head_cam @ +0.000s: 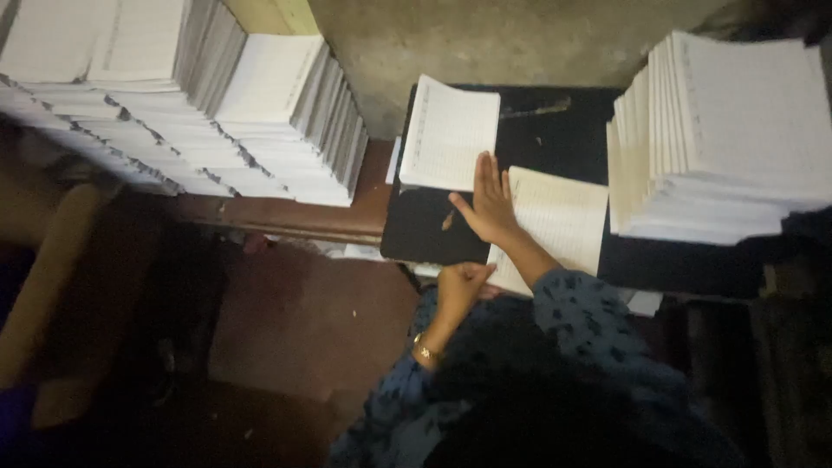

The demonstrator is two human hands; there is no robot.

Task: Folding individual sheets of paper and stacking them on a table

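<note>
My right hand (488,204) lies flat, fingers spread, on the left edge of a ruled white sheet (559,221) resting on a black work surface (555,130). Just below it, at the near edge of that surface, my left hand (459,284) is curled into a fist; nothing shows in it. A bracelet sits on that wrist. A second pile of ruled sheets (446,130) lies just beyond my right hand's fingertips.
A tall stack of ruled paper (719,139) stands on the right of the black surface. Large staggered stacks of paper (173,95) fill a brown bench at the left. A grey concrete wall (485,43) is behind. The floor below is dark.
</note>
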